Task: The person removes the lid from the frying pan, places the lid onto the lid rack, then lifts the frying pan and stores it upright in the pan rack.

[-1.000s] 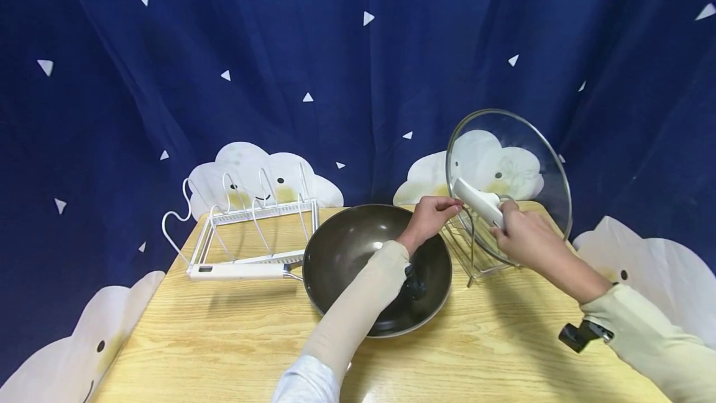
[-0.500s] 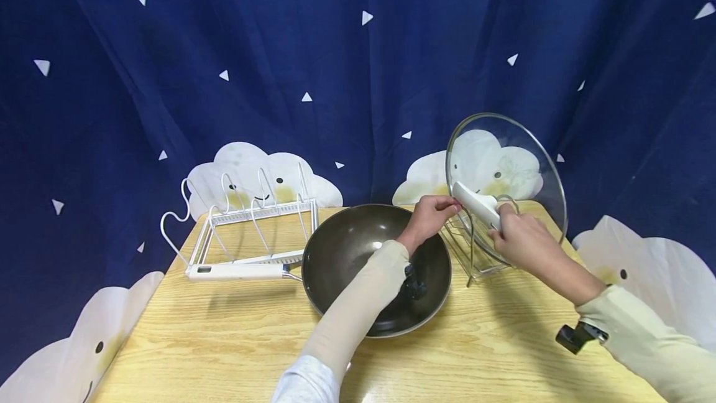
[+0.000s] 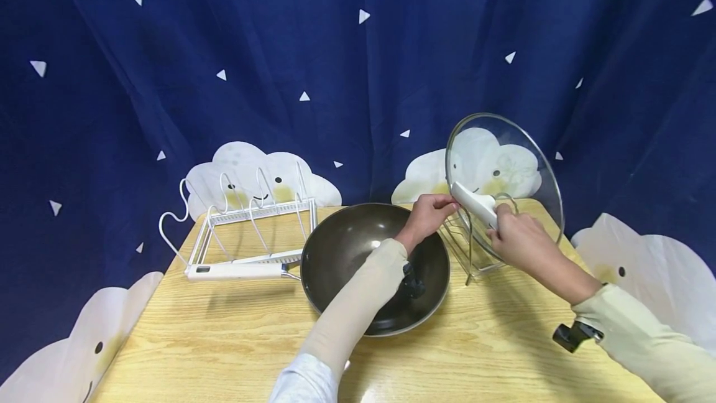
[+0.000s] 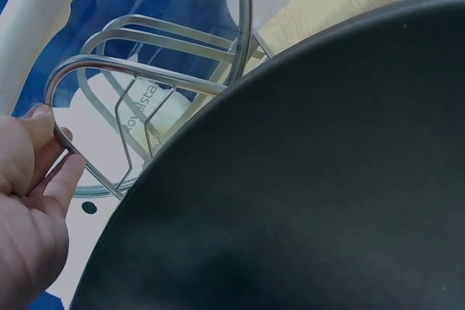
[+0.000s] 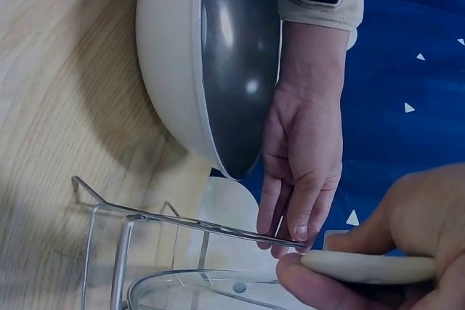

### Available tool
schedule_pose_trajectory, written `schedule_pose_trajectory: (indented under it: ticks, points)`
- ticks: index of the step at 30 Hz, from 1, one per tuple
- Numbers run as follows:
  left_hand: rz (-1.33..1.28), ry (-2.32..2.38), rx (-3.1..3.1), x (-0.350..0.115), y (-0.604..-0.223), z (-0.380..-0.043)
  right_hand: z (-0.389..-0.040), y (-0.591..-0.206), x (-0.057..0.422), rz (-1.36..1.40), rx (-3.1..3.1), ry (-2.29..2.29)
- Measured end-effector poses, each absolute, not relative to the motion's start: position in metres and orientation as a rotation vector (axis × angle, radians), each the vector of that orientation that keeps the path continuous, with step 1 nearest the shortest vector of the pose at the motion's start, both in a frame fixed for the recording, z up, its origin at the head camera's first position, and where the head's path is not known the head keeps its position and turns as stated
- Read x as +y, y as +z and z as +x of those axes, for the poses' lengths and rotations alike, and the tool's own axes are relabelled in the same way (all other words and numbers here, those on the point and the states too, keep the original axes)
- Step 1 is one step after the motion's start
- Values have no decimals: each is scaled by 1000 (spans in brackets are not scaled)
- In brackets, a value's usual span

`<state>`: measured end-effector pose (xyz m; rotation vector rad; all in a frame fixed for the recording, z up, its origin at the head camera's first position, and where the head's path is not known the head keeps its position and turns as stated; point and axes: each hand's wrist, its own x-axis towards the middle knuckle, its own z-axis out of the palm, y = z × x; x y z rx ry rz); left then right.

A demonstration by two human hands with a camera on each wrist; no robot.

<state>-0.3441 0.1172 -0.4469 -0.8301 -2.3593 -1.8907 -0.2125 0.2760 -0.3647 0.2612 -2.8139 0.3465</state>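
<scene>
At ten o'clock from the wok, a white rack (image 3: 257, 211) with wavy wire dividers is stood on the wooden table (image 3: 196, 341). The wok's white handle (image 3: 237, 271) is pointed to nine o'clock and is seen across the rack's near edge; whether the two are touching cannot be told. The wok (image 3: 347, 260) is set at the middle, its dark inside turned upward, and is crossed by the left forearm (image 3: 358, 303), which is reached in from six o'clock.

Between one and two o'clock from the wok's centre, the left hand (image 3: 427, 217) is held with thumb and fingertips pinched on the end loop of a metal wire rack (image 4: 163, 75). That rack is stood just beside the wok, toward three o'clock. At two o'clock, the glass lid (image 3: 520, 166) is held on edge, slightly tilted, its lower rim among the rack's wires; whether its weight is borne there cannot be told. The lid's white grip (image 3: 474, 205), angled from ten toward four o'clock, is grasped at its lower end by the right hand (image 3: 523, 238), with fingers curled round it.
</scene>
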Motion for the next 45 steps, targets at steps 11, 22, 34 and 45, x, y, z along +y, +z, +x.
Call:
schedule_pose_trajectory:
  ticks: [11,22,34,45]
  points:
    - [-818,-1902,-2350,117,-451,-346,-210,-367,272,235,-2833,374]
    - [-760,-1915,-2358,114,-451,-345,-208,-370,266,235,-2809,407]
    - [-749,-1957,-2323,114,-450,-341,-199,-373,252,182,-2744,403]
    - [-647,-2009,-2342,118,-452,-342,-195,-382,246,202,-2731,376]
